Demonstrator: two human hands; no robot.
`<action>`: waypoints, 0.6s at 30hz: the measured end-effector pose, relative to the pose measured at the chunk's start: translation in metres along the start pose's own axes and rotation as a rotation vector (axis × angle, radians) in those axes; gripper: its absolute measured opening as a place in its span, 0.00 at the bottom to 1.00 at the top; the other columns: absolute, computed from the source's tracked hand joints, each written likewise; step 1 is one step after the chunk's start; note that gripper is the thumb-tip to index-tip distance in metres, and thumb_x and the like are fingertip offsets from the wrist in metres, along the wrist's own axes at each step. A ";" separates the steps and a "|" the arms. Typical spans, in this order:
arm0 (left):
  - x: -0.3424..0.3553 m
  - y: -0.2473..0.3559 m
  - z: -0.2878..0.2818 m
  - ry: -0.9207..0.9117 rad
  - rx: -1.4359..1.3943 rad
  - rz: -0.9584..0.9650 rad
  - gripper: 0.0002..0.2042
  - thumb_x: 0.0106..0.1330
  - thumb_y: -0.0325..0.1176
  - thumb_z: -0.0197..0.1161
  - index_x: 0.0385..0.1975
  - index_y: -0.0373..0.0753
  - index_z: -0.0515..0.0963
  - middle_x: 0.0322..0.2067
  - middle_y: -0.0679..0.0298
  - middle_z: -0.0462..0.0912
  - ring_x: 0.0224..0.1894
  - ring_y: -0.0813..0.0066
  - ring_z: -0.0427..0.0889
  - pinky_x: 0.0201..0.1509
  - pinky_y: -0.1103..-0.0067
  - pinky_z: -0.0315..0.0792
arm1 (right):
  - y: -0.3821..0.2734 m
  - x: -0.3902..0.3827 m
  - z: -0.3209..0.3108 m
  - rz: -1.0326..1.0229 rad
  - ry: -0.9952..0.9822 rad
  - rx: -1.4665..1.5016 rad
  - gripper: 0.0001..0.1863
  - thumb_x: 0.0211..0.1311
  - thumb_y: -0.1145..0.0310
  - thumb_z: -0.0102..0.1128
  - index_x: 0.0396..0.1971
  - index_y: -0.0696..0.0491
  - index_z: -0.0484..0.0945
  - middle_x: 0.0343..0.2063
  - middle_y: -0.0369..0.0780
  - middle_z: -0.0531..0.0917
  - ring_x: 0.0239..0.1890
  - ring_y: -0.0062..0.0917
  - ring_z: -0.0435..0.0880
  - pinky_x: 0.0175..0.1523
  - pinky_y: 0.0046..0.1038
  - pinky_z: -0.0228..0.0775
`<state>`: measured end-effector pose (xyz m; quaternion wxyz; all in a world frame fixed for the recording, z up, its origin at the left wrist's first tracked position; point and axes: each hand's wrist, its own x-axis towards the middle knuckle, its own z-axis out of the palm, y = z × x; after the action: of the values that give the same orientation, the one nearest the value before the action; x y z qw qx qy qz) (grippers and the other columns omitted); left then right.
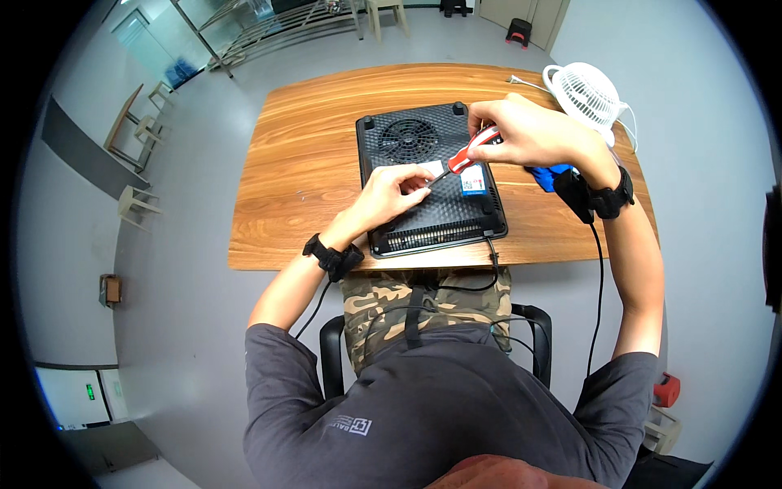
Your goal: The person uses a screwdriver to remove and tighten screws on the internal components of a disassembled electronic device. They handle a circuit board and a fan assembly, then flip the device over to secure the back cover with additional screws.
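A flat black induction cooker (391,175) lies with its underside up on the wooden table, showing a round fan grille and rubber feet. Above it, my right hand (521,134) grips the red-and-white handle of a screwdriver (464,159), which slants down to the left. My left hand (395,194) is closed, its thumb and fingers pinched around the tip of the metal shaft. Those fingers hide the very tip, so I cannot tell whether a screw is there. A white label (473,179) shows on the casing beside the shaft.
A white fan (585,94) stands at the table's far right, its cable and plug nearby. A blue item (547,177) lies partly under my right wrist. The cooker's black cord (494,261) drops over the near edge toward my lap. Beyond the wooden table (301,163) is a metal rack (281,28).
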<state>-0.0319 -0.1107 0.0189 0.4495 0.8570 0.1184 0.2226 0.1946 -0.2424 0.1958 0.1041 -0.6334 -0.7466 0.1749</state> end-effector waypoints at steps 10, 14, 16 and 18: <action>0.007 0.013 0.031 0.081 0.053 0.185 0.17 0.62 0.24 0.72 0.52 0.35 0.82 0.35 0.59 0.89 0.35 0.76 0.89 0.40 0.79 0.84 | 0.006 -0.039 -0.016 -0.150 0.063 0.010 0.19 0.61 0.60 0.69 0.41 0.61 0.77 0.30 0.46 0.83 0.35 0.37 0.85 0.40 0.34 0.76; 0.011 0.015 0.040 0.119 0.132 0.310 0.22 0.62 0.23 0.72 0.57 0.38 0.80 0.33 0.58 0.88 0.33 0.72 0.89 0.38 0.78 0.83 | 0.008 -0.052 -0.020 0.046 0.007 0.114 0.16 0.65 0.62 0.67 0.39 0.60 0.77 0.24 0.42 0.84 0.21 0.26 0.82 0.28 0.28 0.74; 0.011 0.016 0.044 0.133 0.145 0.317 0.22 0.62 0.23 0.72 0.58 0.39 0.79 0.33 0.58 0.87 0.33 0.71 0.89 0.38 0.77 0.83 | 0.000 -0.052 -0.022 0.189 -0.021 0.203 0.12 0.67 0.66 0.65 0.38 0.60 0.75 0.23 0.40 0.84 0.20 0.22 0.80 0.26 0.25 0.72; 0.013 0.018 0.047 0.126 0.156 0.325 0.23 0.61 0.23 0.72 0.58 0.38 0.79 0.33 0.57 0.87 0.33 0.70 0.89 0.38 0.76 0.83 | 0.009 -0.055 -0.017 0.110 0.031 0.179 0.11 0.70 0.67 0.62 0.37 0.60 0.75 0.21 0.39 0.83 0.17 0.19 0.78 0.24 0.24 0.70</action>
<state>0.0025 -0.1490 0.0142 0.3315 0.8814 0.0235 0.3356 0.2188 -0.2926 0.2115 0.1619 -0.6642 -0.6904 0.2365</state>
